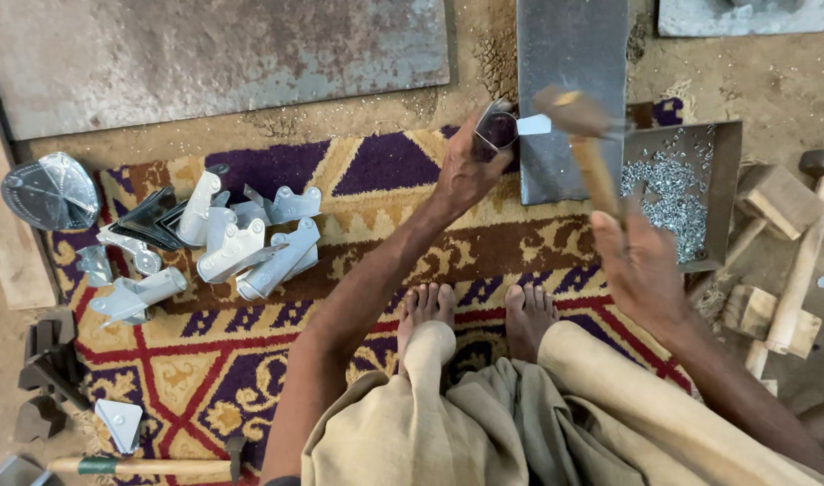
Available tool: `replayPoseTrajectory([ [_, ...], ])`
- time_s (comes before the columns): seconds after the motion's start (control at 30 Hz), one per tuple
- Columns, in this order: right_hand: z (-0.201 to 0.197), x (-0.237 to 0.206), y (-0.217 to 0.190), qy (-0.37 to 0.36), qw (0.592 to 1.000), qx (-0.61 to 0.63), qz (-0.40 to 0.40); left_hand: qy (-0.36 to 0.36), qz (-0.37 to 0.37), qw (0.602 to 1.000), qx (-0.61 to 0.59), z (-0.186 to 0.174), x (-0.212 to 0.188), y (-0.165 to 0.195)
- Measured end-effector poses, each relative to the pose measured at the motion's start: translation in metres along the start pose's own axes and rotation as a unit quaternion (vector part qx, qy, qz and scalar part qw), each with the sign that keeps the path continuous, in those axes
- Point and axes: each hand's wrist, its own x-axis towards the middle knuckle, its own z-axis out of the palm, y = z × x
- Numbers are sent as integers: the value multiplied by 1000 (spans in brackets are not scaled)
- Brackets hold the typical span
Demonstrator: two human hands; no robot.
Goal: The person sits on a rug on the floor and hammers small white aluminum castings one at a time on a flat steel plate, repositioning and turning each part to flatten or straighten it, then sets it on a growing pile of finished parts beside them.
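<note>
Hammer (585, 135) position governs this moment. I hold its wooden handle in my right hand (641, 261), fingers clenched round the lower end. The handle's long axis runs up and slightly left from my grip, and the blurred head sits at the far end, just right of the workpiece.

My left hand (466, 175) grasps a small bent metal piece (500, 128), fingers closed on its near side. The piece rests at the left edge of the steel block (569, 90), which lies flat on the ground beyond the carpet (376, 261). The piece therefore lies up and left of my right grip, in line with the handle. My left hand is the nearer one, touching it.

A tray of rivets (677, 189) sits just right of the handle. Finished metal brackets (241, 243) lie well apart, on the left.
</note>
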Motion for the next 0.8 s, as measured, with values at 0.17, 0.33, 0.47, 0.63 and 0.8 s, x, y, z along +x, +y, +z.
replayPoseTrajectory([
  [0.17, 26, 3, 17, 9, 995, 70, 68, -9, 12, 1000, -16, -5, 0, -1],
  [0.33, 43, -15, 53, -22, 913, 339, 227, -6, -29, 999, 30, -3, -5, 2],
  [0.47, 30, -12, 98, -2, 958, 210, 195, -33, 11, 999, 21, -1, -9, 8],
  [0.63, -9, -16, 140, 149, 951, -258, -86, -12, 30, 997, 76, -8, -12, 24],
  [0.8, -15, -24, 159, 6, 967, -234, 99, -40, 123, 988, 83, -17, -8, 43],
])
